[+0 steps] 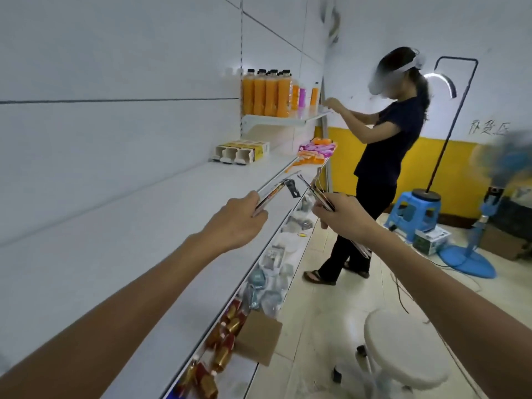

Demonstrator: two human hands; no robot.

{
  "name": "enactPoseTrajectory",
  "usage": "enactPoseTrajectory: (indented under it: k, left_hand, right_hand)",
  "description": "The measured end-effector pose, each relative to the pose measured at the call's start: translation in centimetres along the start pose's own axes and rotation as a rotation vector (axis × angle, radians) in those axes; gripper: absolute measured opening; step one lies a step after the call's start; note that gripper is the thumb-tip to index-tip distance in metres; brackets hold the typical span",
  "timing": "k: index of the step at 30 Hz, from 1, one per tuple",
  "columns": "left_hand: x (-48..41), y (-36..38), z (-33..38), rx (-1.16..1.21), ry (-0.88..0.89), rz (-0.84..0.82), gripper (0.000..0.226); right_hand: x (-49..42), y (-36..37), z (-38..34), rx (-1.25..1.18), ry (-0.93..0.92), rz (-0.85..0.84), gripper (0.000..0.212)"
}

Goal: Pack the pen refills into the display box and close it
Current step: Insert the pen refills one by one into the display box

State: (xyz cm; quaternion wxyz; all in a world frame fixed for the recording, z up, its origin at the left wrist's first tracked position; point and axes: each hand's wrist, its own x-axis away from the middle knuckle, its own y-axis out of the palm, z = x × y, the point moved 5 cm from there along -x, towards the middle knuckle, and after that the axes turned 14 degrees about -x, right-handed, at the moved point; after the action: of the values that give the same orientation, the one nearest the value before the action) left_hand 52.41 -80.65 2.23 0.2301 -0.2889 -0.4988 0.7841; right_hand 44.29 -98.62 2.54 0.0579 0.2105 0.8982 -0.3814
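Your left hand pinches a flat pack of pen refills by its near end, and your right hand is closed around a fanned bundle of refill packs — both held out over the shelf, probably to sort them. The yellow display boxes sit open well beyond, against the wall.

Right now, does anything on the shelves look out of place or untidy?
Yes. The orange and pink packets at the shelf's far end lie in a loose heap, some overhanging the edge, unlike the upright juice bottles above.
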Motion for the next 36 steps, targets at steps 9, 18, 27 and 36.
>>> enactPoseTrajectory:
  k: [9,18,27,36]
  left_hand:
    - [-16.9,2.8,-1.8,-0.077,-0.041,0.026,0.020]
    - [-29.5,5.1,-5.3,-0.132,-0.258,0.156,0.016]
    - [-35.9,5.8,-8.8,-0.045,-0.572,0.313,0.022]
    - [-38.2,3.9,-14.3,-0.051,-0.732,0.410,0.025]
  right_hand:
    - [-16.8,-3.0,7.8,0.064,-0.030,0.024,0.025]
    - [-34.6,-2.0,13.2,0.062,-0.162,-0.144,0.023]
    - [-49.0,1.2,12.3,0.015,-0.416,-0.355,0.023]
    - [-54.6,8.8,8.6,-0.086,-0.593,-0.551,0.019]
